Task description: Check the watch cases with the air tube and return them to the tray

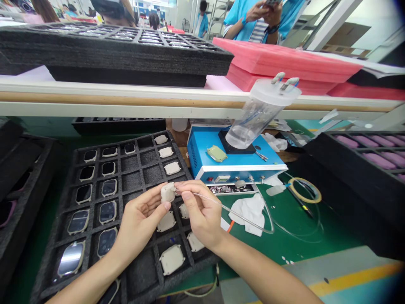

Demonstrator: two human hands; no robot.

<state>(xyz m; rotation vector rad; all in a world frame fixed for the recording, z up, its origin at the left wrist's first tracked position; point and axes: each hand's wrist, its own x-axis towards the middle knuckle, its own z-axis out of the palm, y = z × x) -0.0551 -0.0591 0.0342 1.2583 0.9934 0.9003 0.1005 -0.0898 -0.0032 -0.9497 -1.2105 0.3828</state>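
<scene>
My left hand [141, 217] pinches a small beige smartwatch case [167, 193] between thumb and fingers, above a black foam tray [139, 270]. With closed fingertips my right hand [204, 213] grips the end of a thin clear tube [242, 220], close against the case's right side. Whether the tip touches the case I cannot tell. Beige cases such as this one [172, 258] lie in the tray's right columns. Watches with dark screens [78, 221] fill slots on its left. The tube loops back toward a blue machine [205, 147].
On the machine stand a tilted clear cylinder [249, 122] and a light-green case [217, 153]. White tissue [248, 213], a tape roll [305, 190] and a small bottle [276, 190] lie to the right. A shelf [126, 110] crosses ahead, carrying foam trays. A person stands beyond.
</scene>
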